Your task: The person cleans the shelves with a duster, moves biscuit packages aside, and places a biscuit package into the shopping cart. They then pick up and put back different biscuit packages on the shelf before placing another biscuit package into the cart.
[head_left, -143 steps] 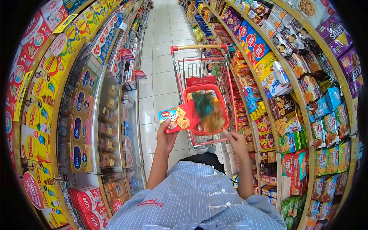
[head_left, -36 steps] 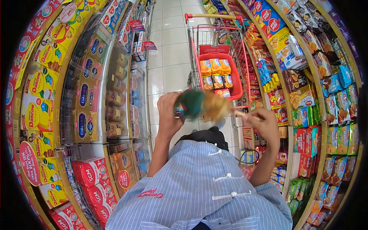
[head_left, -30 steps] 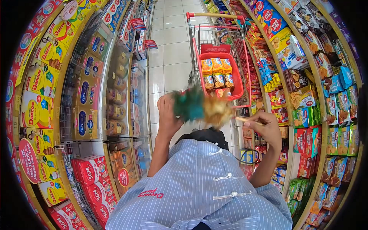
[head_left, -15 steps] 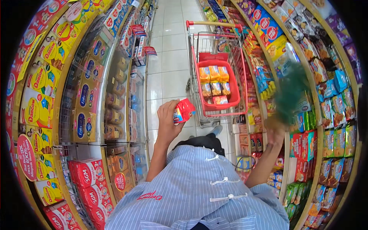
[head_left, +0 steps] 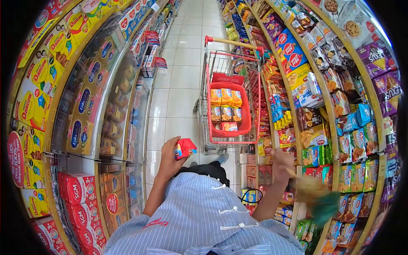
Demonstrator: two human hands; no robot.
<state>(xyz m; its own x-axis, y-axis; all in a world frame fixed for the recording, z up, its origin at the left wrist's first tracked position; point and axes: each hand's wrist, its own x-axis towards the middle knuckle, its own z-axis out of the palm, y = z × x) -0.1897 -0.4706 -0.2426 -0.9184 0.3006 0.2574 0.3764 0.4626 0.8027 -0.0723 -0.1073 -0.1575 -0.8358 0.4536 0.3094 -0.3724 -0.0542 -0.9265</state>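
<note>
My left hand (head_left: 168, 158) is closed round a small red packet (head_left: 186, 148) with a blue and white label, held in front of my waist. On the right, my right hand (head_left: 282, 165) grips the thin handle of a feather duster (head_left: 316, 199). Motion smears both this hand and the duster, whose tan and green head points down and right across the snack shelves. Packs of biscuits and wafers (head_left: 351, 207) lie beside and behind the duster head.
Ahead stands a metal shopping cart (head_left: 257, 106) carrying a red basket (head_left: 245, 129) with several orange biscuit packs (head_left: 226, 97). Shelves of milk boxes (head_left: 80, 189) line the left side. A white tiled floor (head_left: 168, 102) runs down the aisle.
The duster has swung from the upper right shelves down and toward me, its head now pointing lower right. My left hand still holds the red packet. The view has shifted slightly.
</note>
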